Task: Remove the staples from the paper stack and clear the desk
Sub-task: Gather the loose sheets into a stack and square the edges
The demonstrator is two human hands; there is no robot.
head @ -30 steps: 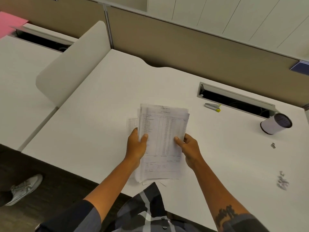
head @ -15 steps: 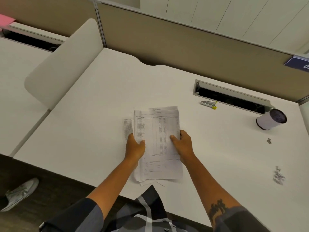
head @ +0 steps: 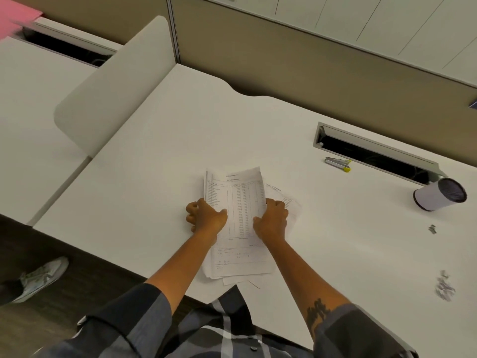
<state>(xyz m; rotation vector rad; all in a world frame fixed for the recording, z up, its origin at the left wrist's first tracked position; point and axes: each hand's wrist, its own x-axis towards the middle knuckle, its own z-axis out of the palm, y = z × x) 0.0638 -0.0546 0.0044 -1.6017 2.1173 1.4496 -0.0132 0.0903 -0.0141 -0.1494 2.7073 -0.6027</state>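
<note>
Both hands, left hand (head: 206,218) and right hand (head: 272,220), grip the paper stack (head: 238,202)

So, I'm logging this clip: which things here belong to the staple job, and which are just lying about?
Part of the job:
paper stack, held by left hand and right hand
staple remover
pulled staples

Lying about:
white cup
pink paper

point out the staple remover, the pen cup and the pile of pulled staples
staple remover (head: 337,164), head view, middle of its grey body
pen cup (head: 431,197), head view, white side wall
pile of staples (head: 444,289), head view, centre of heap
</note>
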